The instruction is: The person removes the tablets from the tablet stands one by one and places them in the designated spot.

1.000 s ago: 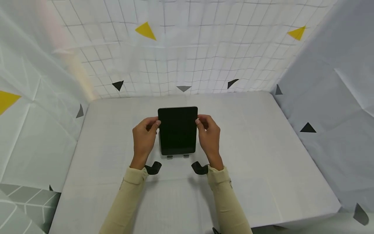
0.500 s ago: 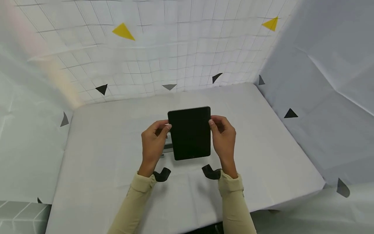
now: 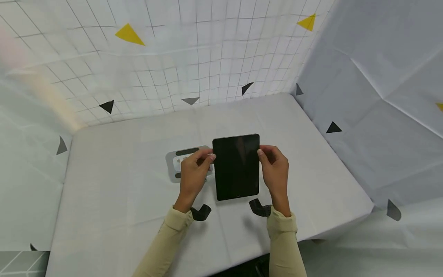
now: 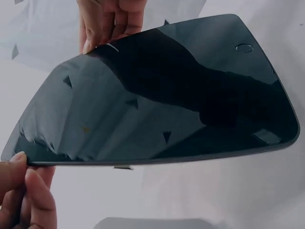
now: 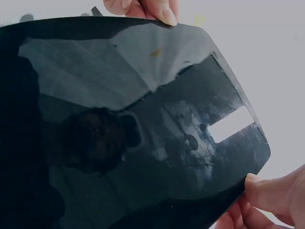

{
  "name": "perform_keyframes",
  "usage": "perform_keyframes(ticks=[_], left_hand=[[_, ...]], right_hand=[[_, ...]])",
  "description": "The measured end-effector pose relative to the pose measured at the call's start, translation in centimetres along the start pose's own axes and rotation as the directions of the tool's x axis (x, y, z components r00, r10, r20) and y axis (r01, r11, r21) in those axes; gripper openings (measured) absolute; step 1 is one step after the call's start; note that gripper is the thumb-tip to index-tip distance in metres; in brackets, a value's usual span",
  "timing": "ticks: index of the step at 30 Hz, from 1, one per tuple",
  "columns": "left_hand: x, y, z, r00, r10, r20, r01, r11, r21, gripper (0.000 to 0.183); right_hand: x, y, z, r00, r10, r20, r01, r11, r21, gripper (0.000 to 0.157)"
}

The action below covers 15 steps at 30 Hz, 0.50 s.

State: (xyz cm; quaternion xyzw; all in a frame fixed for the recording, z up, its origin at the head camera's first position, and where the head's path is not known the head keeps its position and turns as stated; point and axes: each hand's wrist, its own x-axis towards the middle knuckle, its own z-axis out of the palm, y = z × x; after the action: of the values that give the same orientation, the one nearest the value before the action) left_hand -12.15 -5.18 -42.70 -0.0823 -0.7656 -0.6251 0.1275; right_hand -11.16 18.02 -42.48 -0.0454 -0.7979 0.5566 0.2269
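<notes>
white-clothed table (image 3: 114,200) | gridded white back wall (image 3: 221,50) | grey right wall (image 3: 377,73)

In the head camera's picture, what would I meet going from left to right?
First yellow triangle, left hand, black tablet, right hand, second yellow triangle, yellow patch at the picture's edge.

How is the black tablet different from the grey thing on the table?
The tablet has a black front; the grey thing is grey with white and dark parts. The left hand and right hand hold the tablet up, while the grey thing sits on the table. Both have rounded corners.
</notes>
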Motion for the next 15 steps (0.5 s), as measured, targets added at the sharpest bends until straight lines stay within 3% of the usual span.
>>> perform_keyframes(ticks=[8, 15], left_hand=[[-0.3, -1.8, 1.8, 0.992, -0.125, 0.022, 0.125, 0.992, -0.018, 0.013], [-0.3, -3.6, 3.0, 0.985, -0.165, 0.049, 0.167, 0.985, -0.038, 0.014]], right_hand=[[0.0, 2.3, -0.3, 0.995, 0.100, 0.013, -0.099, 0.993, -0.065, 0.019], [0.4, 4.0, -0.2, 0.983, 0.183, 0.019, -0.179, 0.976, -0.125, 0.021]])
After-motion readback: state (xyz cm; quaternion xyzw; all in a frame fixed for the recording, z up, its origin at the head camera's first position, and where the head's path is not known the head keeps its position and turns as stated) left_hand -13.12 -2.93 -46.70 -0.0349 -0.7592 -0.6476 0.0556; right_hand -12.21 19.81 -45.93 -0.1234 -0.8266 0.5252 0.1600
